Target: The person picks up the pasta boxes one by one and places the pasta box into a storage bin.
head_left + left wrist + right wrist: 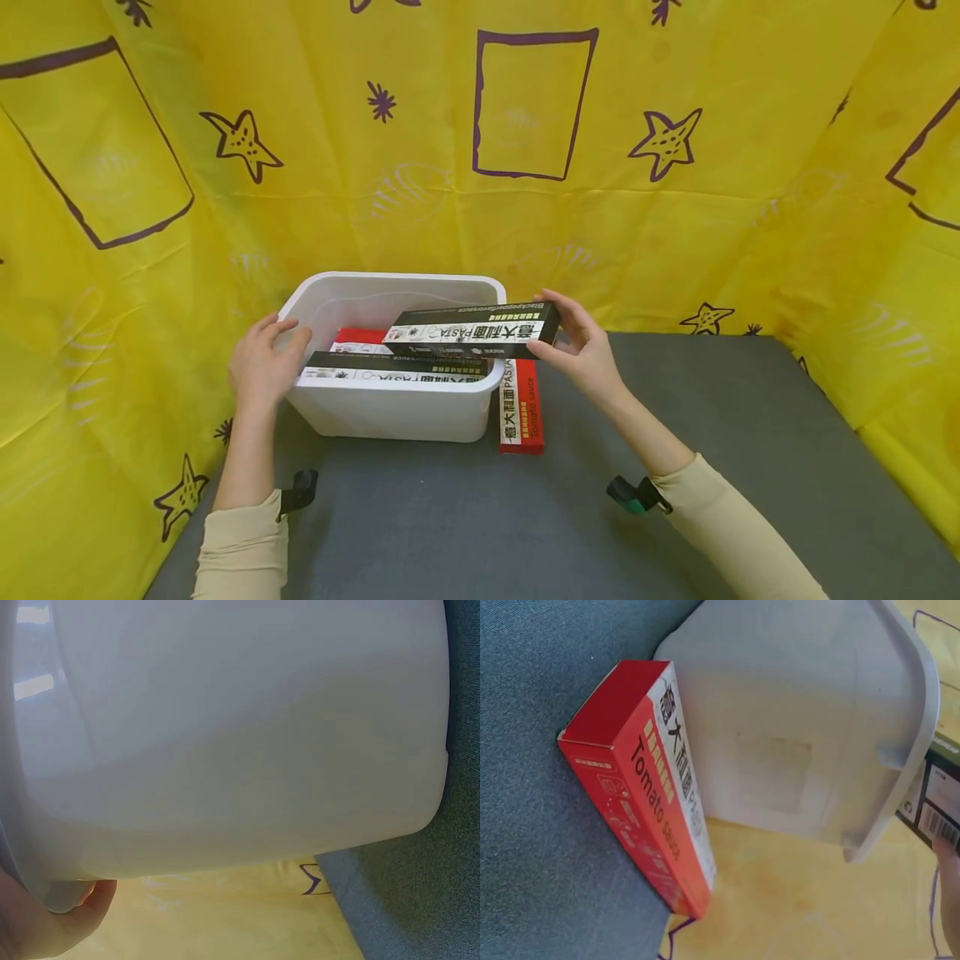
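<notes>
In the head view my right hand (588, 358) pinches the end of a black pasta box (472, 332), thumb on the near side and fingers behind. The box lies level over the right part of a white plastic bin (397, 414), its left end above the opening. My left hand (262, 364) grips the bin's left rim; in the left wrist view its fingers (86, 911) curl round that rim. Inside the bin are another black pasta box (360, 362) along the near wall and a red box (362, 336), partly hidden. The right wrist view shows the held box's barcode end (937, 810).
A red tomato sauce pasta box (522, 412) lies on the grey table (450, 525), close by the bin's right side. Yellow patterned cloth (420, 142) hangs behind the table and along both sides. Each wrist carries a black strapped camera mount (633, 494).
</notes>
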A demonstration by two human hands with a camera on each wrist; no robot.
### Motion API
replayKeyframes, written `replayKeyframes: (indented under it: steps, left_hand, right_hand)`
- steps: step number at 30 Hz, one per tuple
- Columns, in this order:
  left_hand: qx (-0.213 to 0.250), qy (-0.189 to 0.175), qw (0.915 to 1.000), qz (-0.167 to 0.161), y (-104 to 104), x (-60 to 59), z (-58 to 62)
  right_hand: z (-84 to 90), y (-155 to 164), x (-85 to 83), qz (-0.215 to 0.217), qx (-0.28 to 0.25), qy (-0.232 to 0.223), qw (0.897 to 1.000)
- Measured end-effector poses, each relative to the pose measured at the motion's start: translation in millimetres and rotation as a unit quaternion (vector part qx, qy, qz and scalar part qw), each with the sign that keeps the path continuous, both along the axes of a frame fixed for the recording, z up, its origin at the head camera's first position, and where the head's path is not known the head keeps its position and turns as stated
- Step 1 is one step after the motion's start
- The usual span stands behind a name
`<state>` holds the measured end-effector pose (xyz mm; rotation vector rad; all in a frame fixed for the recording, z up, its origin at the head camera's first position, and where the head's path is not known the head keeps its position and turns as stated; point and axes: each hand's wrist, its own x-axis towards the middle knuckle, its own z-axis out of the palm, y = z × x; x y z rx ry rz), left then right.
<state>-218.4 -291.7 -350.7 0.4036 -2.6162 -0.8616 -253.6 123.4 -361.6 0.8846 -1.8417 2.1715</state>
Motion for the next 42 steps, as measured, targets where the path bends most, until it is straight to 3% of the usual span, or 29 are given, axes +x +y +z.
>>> replayKeyframes:
  steps: [9,14,20,25,33,42]
  left_hand:
    - [0.000,0.001,1.0000,0.003,-0.9,-1.2,-1.2]
    - [0.002,0.001,1.0000,0.002,-1.0,-1.0,-1.5]
    - [0.002,0.002,1.0000,0.000,0.2,-0.5,-0.3]
    - [0.004,0.004,1.0000,-0.001,0.3,-0.9,0.1]
    - [-0.004,0.007,1.0000,0.002,-0.8,-1.5,-1.3]
    - [-0.005,0.014,0.9999,-0.001,-1.6,-2.6,-3.6]
  right_hand:
    - [12.1,-14.8,1.9,-0.072,0.091,-0.054,0.992]
    - [19.8,-26.9,6.1,-0.122,0.117,-0.021,0.985]
    - [-0.4,-37.4,-10.5,-0.169,0.146,0.018,0.975]
    - [-5.4,-43.9,-15.1,-0.160,0.183,0.028,0.970]
    - [-7.4,-43.2,-10.2,-0.115,0.281,-0.007,0.953]
    - [-12.5,-33.7,-4.1,-0.125,0.271,-0.017,0.954]
